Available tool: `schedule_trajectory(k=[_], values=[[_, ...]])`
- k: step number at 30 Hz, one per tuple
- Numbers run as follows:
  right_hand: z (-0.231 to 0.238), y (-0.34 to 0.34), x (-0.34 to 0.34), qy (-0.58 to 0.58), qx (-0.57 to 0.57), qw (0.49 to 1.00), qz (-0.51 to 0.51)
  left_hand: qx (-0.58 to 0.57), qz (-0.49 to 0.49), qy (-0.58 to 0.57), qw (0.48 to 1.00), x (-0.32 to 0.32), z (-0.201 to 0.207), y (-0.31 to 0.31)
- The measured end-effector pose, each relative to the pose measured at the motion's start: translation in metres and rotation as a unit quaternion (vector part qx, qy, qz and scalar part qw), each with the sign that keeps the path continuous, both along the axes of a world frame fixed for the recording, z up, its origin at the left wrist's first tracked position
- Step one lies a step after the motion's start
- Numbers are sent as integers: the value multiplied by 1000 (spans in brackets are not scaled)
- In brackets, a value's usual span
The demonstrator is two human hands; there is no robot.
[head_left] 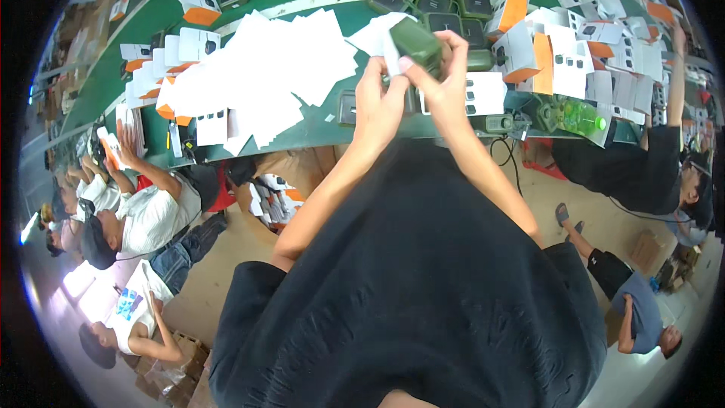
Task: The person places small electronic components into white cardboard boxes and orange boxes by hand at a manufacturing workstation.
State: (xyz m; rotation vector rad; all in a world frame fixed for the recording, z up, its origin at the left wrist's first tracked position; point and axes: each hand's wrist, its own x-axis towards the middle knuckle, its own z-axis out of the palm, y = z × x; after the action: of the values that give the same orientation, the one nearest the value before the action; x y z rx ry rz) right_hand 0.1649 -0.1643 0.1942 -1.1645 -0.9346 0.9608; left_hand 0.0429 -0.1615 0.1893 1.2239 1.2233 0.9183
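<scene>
Holding a green case [415,41] in my curled right hand [447,91], I pinch white paper [390,53] against it with my nearly closed left hand [377,102], above the table [317,133].

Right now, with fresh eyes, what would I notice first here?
Probably the glaring white sheets spread across the green table, left of the person's hands. Next, the dark green case at top centre, gripped by the right hand, with the left hand close at its lower left. Farther right, white-and-orange boxes crowd the table.
</scene>
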Motion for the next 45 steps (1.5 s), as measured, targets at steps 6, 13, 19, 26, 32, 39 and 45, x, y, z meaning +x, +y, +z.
schedule_trajectory(k=[6, 13, 19, 26, 32, 39, 45], values=[[12, 0, 5, -181, 86, 978, 56, -105, 94, -290, 946, 8, 20, -1], [41, 14, 13, -288, 35, 957, 24, -56, 84, -369, 924, -3, 15, 1], [27, 20, 14, -367, 110, 922, -52, -132, 136, -363, 912, 7, 19, 12], [6, 47, 25, -194, -104, 975, 12, -126, 163, -186, 961, 31, 22, 22], [1, 50, 46, -141, -166, 967, 131, -110, 109, -156, 975, 24, 14, 29], [19, 50, 38, -365, -95, 926, 13, -57, 30, -209, 976, 13, 0, 22], [22, 26, 27, -327, -83, 938, 78, -102, 122, -251, 955, -2, -27, 46]])
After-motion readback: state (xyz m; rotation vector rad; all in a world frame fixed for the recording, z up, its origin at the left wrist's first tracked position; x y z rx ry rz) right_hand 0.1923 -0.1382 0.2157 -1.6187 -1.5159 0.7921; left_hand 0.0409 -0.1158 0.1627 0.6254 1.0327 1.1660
